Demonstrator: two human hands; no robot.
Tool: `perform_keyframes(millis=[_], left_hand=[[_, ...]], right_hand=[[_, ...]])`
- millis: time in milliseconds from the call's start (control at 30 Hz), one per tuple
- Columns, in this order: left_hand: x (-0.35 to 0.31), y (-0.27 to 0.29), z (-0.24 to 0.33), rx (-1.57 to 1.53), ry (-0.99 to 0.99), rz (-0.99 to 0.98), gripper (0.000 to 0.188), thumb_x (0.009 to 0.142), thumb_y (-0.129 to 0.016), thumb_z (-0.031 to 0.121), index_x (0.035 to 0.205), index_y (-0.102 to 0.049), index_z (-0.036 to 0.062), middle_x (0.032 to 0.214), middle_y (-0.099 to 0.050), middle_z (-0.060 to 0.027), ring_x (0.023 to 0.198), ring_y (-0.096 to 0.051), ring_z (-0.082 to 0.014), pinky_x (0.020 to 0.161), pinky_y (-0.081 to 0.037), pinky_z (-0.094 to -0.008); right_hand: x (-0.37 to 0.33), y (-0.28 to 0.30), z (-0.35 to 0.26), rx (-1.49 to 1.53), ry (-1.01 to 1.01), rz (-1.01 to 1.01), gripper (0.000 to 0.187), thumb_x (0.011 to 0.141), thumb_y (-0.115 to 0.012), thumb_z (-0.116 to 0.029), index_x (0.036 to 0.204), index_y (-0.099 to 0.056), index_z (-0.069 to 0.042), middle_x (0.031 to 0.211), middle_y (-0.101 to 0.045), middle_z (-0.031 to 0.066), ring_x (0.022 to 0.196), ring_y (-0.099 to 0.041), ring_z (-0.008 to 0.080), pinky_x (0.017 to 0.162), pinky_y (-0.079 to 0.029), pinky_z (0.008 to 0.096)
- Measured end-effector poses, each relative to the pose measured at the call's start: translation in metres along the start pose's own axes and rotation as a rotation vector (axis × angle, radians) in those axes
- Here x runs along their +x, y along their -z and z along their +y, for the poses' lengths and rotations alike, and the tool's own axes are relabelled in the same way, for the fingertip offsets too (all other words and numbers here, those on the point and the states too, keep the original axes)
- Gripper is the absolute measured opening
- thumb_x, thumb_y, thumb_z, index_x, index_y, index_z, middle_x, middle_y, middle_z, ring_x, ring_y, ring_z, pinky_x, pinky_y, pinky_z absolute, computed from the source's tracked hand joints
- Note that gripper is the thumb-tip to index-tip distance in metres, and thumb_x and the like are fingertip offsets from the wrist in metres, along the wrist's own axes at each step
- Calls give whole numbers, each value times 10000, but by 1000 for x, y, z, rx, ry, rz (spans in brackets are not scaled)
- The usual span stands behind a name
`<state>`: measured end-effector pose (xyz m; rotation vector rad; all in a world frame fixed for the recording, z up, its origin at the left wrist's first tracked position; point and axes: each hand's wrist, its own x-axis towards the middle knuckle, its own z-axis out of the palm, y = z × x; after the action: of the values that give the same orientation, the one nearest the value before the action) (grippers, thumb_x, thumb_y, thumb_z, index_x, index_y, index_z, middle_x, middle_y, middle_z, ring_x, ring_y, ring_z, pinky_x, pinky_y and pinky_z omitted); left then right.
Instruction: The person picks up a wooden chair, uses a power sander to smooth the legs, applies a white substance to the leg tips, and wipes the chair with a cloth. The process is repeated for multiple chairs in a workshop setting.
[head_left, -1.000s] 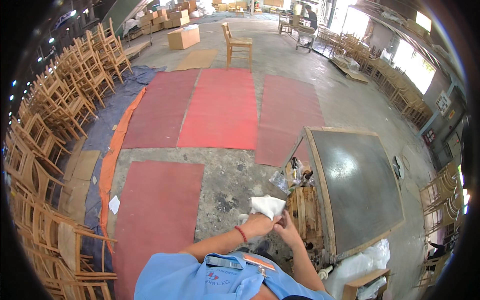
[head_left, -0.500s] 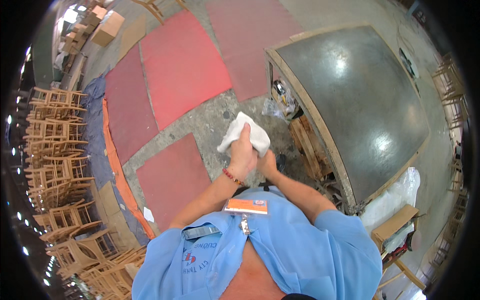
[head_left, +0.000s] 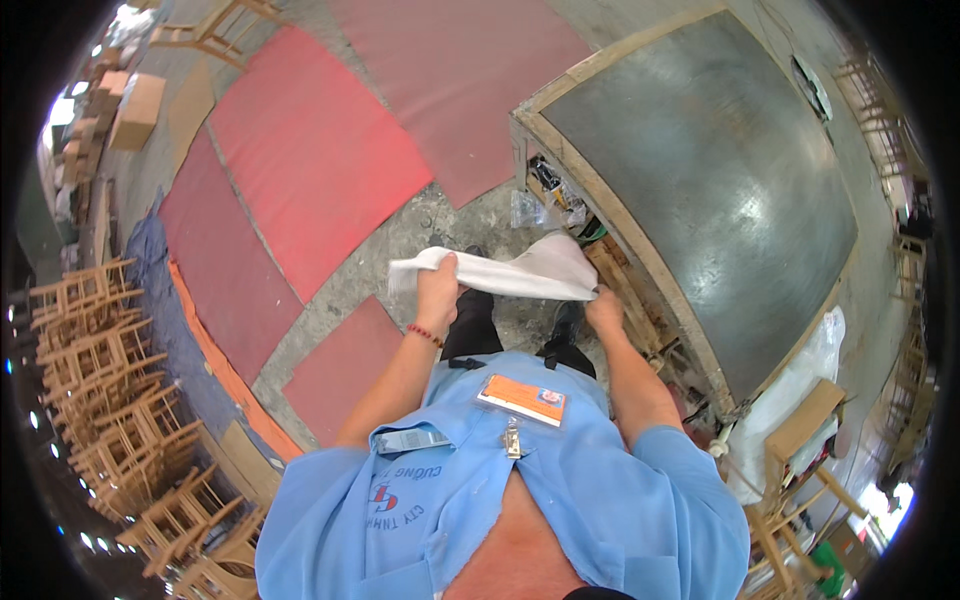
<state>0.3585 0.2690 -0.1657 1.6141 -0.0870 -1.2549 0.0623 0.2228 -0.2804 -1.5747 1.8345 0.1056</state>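
A white cloth is stretched in the air between my two hands, in front of my waist. My left hand, with a red bead bracelet at its wrist, is closed around the cloth near one end, and a short piece hangs out past the fist. At the other side my right hand pinches the cloth's lower corner. The cloth's wider part bulges upward near the right hand. Below it my legs and dark shoes partly show on the concrete floor.
A large dark-topped table stands at my right, with wooden pieces and plastic bags under its edge. Red mats lie on the floor ahead and left. Stacked wooden chair frames line the far left. A cardboard box sits at the lower right.
The bunched cloth has been pulled out lengthwise. My hands, close together before, have moved apart, the left to the left and the right to the right. My view has shifted slightly.
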Motion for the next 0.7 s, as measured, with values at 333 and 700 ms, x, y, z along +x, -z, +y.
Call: perform_keyframes(millis=[333, 700], left_hand=[[173, -41, -6, 1308, -169, -550, 450, 808, -622, 294, 999, -620, -113, 995, -635, -321, 973, -619, -442, 863, -487, -468], [277, -196, -97, 614, -508, -438, 419, 882, -579, 320, 1045, -606, -65, 1001, -643, -294, 973, -621, -434, 863, -485, -459]], right_hand=[[31, 4, -83, 752, -514, -124, 499, 889, -370, 10, 1371, -472, -68, 1054, -657, 163, 945, -647, 268, 684, -538, 381], [181, -32, -48, 585, -25, 374, 469, 904, -605, -185, 1336, -485, -49, 1296, -527, 121, 1111, -557, 253, 903, -468, 365]])
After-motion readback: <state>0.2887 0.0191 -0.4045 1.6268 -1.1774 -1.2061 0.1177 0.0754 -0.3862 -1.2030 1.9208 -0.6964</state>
